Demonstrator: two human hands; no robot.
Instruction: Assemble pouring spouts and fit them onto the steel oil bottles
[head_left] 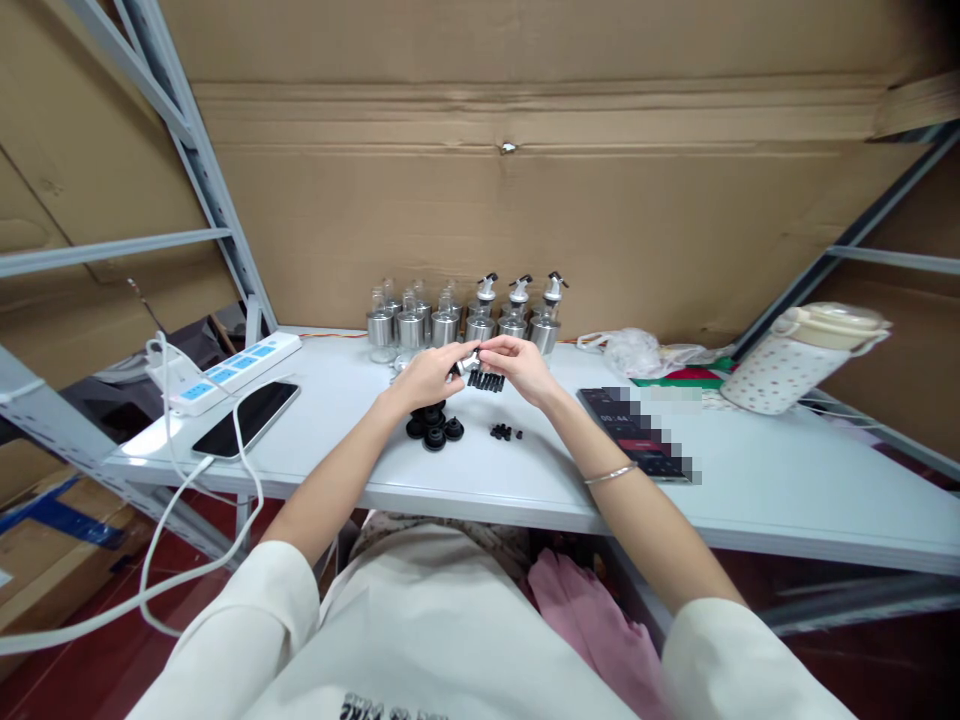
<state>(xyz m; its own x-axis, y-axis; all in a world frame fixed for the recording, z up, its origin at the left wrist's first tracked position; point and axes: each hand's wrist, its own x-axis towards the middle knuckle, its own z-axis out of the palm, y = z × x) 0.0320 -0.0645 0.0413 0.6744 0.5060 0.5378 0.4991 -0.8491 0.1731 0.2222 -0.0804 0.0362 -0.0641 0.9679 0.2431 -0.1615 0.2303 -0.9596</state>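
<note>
Above the middle of the table, my left hand (431, 378) is closed round a silver-and-white bottle pourer (470, 362), partly hidden by the fingers. My right hand (519, 366) meets it from the other side, thumb and fingertips pinched on a small dark part at the pourer's end. Just below the hands lie a row of black levers (489, 382), a cluster of round black stoppers (434, 428) and several tiny black caps (504, 432). Behind them stand glass-and-metal bottles (411, 330); three at the right carry pourers with black levers (519, 288).
At the left are a white power strip (238, 372), a phone (247, 418) and a looping white cable (154, 560). A second phone (637, 435) lies right of my forearm. Farther right are plastic bags (631, 352) and a dotted bottle (799, 358). Cardboard (510, 220) backs the table.
</note>
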